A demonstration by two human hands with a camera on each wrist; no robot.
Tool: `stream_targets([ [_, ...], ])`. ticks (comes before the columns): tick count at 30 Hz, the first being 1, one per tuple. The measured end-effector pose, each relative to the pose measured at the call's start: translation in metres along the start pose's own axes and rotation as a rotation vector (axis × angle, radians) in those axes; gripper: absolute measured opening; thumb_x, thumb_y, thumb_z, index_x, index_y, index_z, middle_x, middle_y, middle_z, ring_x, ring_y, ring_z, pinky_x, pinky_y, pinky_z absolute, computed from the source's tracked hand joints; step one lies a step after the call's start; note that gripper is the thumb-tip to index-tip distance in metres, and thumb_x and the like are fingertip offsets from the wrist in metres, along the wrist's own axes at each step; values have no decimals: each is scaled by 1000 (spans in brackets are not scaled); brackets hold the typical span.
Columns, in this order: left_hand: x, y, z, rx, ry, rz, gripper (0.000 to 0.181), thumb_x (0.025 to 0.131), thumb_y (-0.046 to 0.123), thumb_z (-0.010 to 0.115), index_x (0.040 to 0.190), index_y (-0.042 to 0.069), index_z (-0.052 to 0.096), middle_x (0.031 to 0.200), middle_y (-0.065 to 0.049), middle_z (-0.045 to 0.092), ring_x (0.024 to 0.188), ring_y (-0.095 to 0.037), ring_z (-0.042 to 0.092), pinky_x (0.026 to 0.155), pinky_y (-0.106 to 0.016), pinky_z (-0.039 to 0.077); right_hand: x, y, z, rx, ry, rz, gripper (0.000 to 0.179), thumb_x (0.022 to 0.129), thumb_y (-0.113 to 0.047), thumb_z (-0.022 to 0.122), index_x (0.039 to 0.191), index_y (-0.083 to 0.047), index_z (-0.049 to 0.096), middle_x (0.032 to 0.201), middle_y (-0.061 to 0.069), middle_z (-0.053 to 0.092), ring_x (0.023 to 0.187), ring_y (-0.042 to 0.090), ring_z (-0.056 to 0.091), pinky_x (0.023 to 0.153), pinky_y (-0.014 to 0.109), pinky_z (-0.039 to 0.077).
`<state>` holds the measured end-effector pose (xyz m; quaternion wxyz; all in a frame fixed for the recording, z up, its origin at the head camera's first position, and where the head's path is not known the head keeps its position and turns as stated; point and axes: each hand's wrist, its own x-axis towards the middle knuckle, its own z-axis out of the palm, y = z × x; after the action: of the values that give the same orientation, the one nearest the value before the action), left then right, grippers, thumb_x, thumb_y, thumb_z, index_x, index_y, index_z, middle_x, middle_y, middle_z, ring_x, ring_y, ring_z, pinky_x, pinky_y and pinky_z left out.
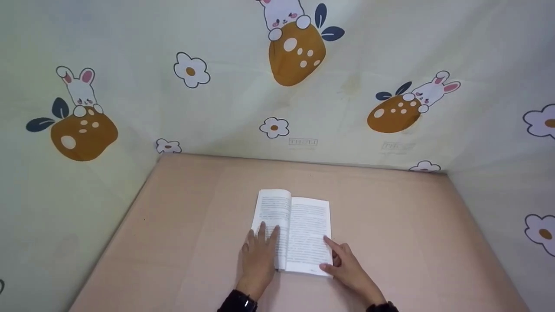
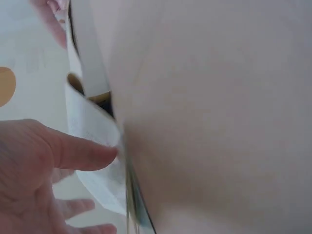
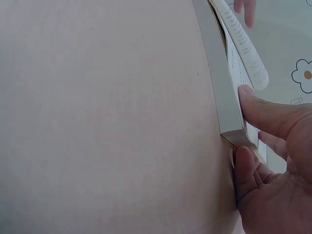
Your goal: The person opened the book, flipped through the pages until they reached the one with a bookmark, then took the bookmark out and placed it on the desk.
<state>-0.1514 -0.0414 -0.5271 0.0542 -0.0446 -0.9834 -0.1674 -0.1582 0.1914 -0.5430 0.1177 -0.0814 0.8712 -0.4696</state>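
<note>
The person's left hand (image 1: 259,258) lay with its fingers spread over the lower part of the left page (image 1: 271,208) of an open book (image 1: 308,216). The right hand (image 1: 352,272) pinched the book's outer edge: its thumb (image 3: 268,114) rested on the right page (image 1: 305,242) near the bottom corner, the forefinger touched the side edge a little higher, and another finger was tucked against the book from below. The book rested between the two hands on a pinkish-beige tabletop (image 1: 190,216), its left page arching up near the spine, its print too small for me to read. A dark, shiny cuff (image 1: 237,301) circled the left wrist, and another dark cuff (image 1: 382,307) showed at the right. Around the table, a pale wall covering (image 1: 225,112) carried rabbits (image 1: 82,93) clinging to orange-brown fruits (image 1: 84,138), with outlined white flowers (image 1: 191,70) scattered among them
</note>
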Motion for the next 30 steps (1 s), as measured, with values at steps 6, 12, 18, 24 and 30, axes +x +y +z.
stream_targets([
  [6, -2, 1, 8, 7, -34, 176, 66, 79, -10, 55, 137, 20, 46, 145, -24, 33, 126, -50, 36, 93, -59, 41, 1, 1, 1, -11, -1, 19, 73, 82, -29, 70, 142, -6, 37, 92, 6, 38, 75, 14, 38, 62, 17, 33],
  [12, -3, 0, 12, 74, -28, 266, 61, 80, -8, 58, 135, 17, 49, 150, -8, 31, 128, -45, 38, 89, -54, 45, 1, -1, 1, 28, -18, 40, 72, 83, -29, 68, 143, -7, 35, 95, 7, 38, 75, 14, 39, 61, 17, 35],
  [18, -3, 4, 12, 75, -36, 276, 56, 80, -5, 59, 131, 16, 53, 150, -9, 31, 126, -48, 37, 87, -57, 46, 1, -3, 0, 42, -34, 39, 73, 84, -29, 68, 144, -6, 33, 97, 8, 37, 75, 14, 40, 61, 17, 37],
  [24, -2, 12, 8, -10, -92, 227, 52, 80, -7, 55, 126, 18, 59, 150, -13, 30, 125, -56, 33, 87, -68, 41, 1, -2, -1, 28, -23, 47, 77, 82, -31, 70, 143, -4, 33, 95, 8, 38, 75, 15, 39, 60, 17, 35],
  [30, 1, 21, 11, 37, -117, 180, 36, 88, 19, 59, 124, 20, 60, 150, -14, 31, 125, -57, 34, 85, -69, 41, 0, 0, -2, 35, -23, 38, 77, 81, -28, 71, 143, -4, 33, 96, 9, 40, 78, 16, 39, 63, 18, 35],
])
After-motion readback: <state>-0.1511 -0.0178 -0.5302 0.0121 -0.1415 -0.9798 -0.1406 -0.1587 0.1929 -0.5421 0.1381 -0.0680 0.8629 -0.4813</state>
